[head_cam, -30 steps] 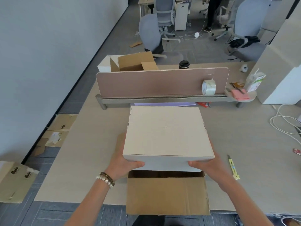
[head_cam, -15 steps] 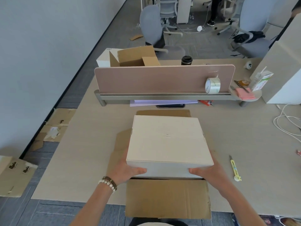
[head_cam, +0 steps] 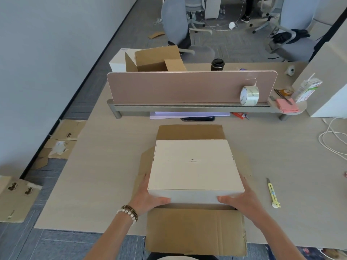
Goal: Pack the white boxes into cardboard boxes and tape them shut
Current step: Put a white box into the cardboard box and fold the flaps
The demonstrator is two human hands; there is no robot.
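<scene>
A flat white box [head_cam: 195, 166] sits over the mouth of an open cardboard box [head_cam: 195, 231] at the desk's near edge, its four flaps spread outward. My left hand [head_cam: 148, 197] grips the white box's near left corner, thumb on the front face. My right hand [head_cam: 242, 199] grips the near right corner the same way. How deep the white box sits inside the carton is hidden. A roll of clear tape [head_cam: 249, 95] stands on the rail against the pink divider [head_cam: 178, 87].
A yellow box cutter [head_cam: 273, 194] lies on the desk to the right. White cables [head_cam: 332, 139] trail at the right edge. Another open cardboard box [head_cam: 155, 59] stands behind the divider beside a dark cup [head_cam: 217, 64]. Flattened cartons [head_cam: 15, 196] lie on the floor at left.
Both hands have lowered the white box toward me and down onto the open cardboard box; the carton's far flap now shows behind it.
</scene>
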